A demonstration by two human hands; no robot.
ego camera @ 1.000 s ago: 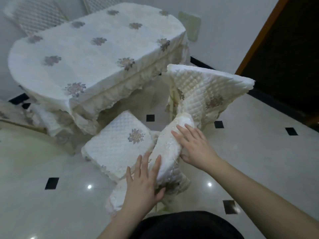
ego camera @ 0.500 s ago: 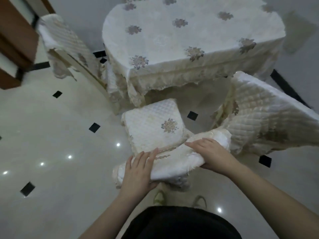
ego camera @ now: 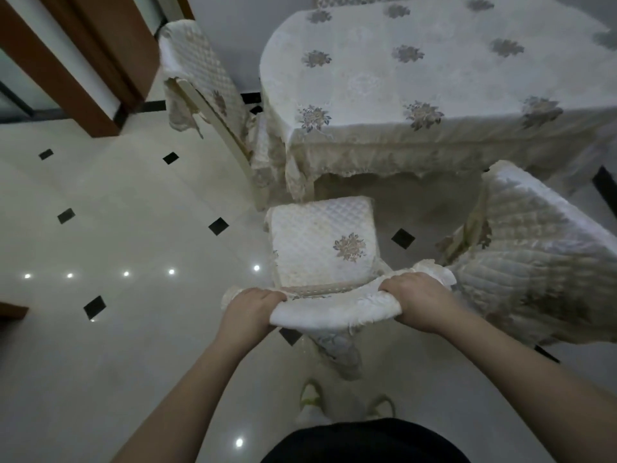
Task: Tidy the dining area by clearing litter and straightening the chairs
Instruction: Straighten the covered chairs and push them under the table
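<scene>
Cream tiled floor [ego camera: 117, 228] with small black diamond insets spreads under everything. The counter [ego camera: 434, 78], draped in a white cloth with grey-gold flower motifs, fills the far side. Right of the counter's near edge a quilted chair [ego camera: 541, 262] stands turned at an angle; at the counter's left end another covered chair [ego camera: 203, 81] is tucked in close. The chair I am handling [ego camera: 320, 248] sits just in front of the counter, its quilted seat pointing toward the lace hem and not yet under it. My left hand [ego camera: 248, 310] and right hand [ego camera: 419, 300] are each wrapped in a closed grip over the padded top of its backrest, one at each end, fingers curled over the fabric.
</scene>
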